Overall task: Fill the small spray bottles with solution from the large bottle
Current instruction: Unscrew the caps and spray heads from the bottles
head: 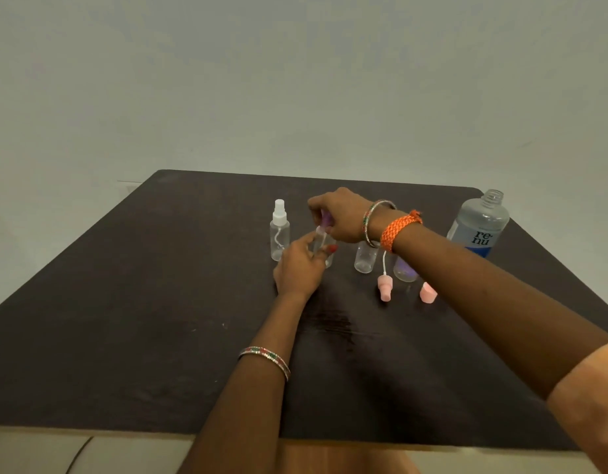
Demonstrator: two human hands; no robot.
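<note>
- A small clear spray bottle (325,249) is gripped upright on the dark surface (125,302) by the left hand (301,268), fingers curled round its body.
- A purple spray top (325,218) is pinched in the curled fingers of the right hand (340,215), directly above that bottle's neck.
- A capped spray bottle with a white pump (279,230) is seen standing just left of the hands.
- Two uncapped small bottles (365,258) (405,270) are partly hidden behind the right wrist.
- A pink pump with tube (384,287) and a pink cap (428,293) are laid near them.
- The large open solution bottle (478,227) is placed at the far right edge.
</note>
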